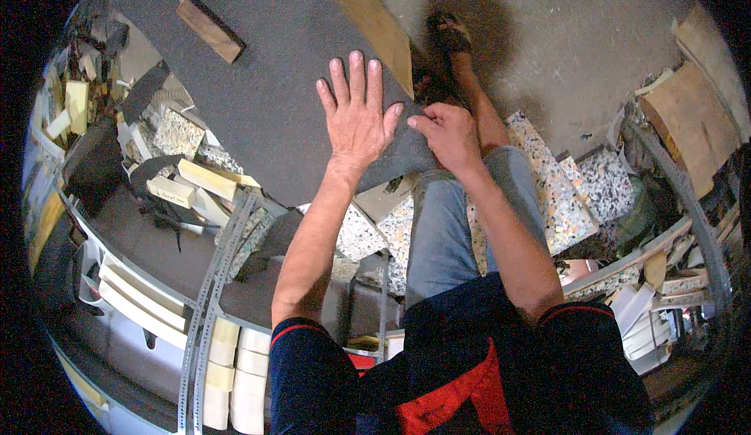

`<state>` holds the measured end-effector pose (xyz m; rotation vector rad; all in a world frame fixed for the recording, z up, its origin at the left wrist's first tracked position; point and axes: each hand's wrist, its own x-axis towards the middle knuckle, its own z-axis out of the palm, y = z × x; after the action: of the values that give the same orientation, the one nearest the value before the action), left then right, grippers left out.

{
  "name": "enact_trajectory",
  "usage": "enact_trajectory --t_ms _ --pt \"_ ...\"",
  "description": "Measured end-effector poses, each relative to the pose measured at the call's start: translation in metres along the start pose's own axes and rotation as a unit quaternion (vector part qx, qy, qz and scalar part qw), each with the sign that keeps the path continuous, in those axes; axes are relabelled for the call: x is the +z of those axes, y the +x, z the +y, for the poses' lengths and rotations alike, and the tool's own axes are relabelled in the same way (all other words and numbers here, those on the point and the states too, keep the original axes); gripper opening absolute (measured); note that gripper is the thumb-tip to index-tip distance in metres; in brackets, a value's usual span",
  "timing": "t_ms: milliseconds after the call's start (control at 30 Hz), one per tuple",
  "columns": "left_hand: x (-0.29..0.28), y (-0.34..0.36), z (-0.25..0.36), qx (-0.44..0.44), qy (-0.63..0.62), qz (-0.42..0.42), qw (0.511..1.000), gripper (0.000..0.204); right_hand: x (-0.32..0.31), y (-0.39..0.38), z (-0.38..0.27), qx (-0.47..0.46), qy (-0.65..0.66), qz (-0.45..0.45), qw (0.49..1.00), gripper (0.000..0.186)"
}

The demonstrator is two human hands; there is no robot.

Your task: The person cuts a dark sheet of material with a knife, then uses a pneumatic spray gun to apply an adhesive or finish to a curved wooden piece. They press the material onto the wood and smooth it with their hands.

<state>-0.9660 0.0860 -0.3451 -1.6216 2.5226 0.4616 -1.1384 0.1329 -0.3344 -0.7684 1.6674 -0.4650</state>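
A dark grey sheet [270, 95] with a matte surface spreads out in front of me. On it my left hand [357, 122] lies flat, palm down, fingers spread and thumb out to the side. Just to its right, my right hand [451, 138] is closed at the sheet's near right edge, thumb and forefinger pinching it; the other fingers are curled under. A tan curved strip [379, 28] runs along the sheet's right edge, beyond my hands. Farther off to the left, a tool with a wooden handle [209, 28] and a narrow metal blade rests on the sheet.
Speckled foam blocks [551, 192] lie beside my knees. Cream foam offcuts [207, 177] and scraps are piled at the left. A perforated metal post [210, 302] stands at lower left, near stacked cream pieces [236, 368]. Brown boards [688, 122] lean at the right above the concrete floor [563, 36].
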Motion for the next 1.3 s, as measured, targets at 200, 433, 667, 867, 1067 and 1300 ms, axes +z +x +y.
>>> enact_trajectory --t_ms 200,433,667,867,1067,1300 --pt "0.002 -0.002 0.012 -0.037 -0.014 0.005 0.999 0.080 -0.002 0.005 0.000 0.000 -0.004 -0.011 1.000 0.020" --pt "0.007 -0.003 0.015 -0.053 -0.033 0.015 0.998 0.079 0.005 0.001 0.019 -0.009 -0.014 -0.015 1.000 0.022" --pt "0.014 -0.004 0.008 -0.047 -0.098 0.068 0.992 0.079 0.009 -0.013 0.037 0.074 0.021 -0.104 0.992 0.019" --pt "0.016 -0.036 0.012 -0.119 -0.101 0.035 0.987 0.085 -0.012 -0.026 0.025 0.012 0.065 -0.157 0.985 0.019" --pt "0.032 -0.050 0.040 -0.101 -0.058 0.002 0.993 0.085 -0.030 -0.014 0.017 0.086 -0.055 -0.182 0.978 0.011" --pt "0.043 -0.046 0.050 -0.123 -0.051 0.064 0.989 0.083 -0.028 0.012 0.048 0.026 -0.033 -0.159 0.986 0.015"
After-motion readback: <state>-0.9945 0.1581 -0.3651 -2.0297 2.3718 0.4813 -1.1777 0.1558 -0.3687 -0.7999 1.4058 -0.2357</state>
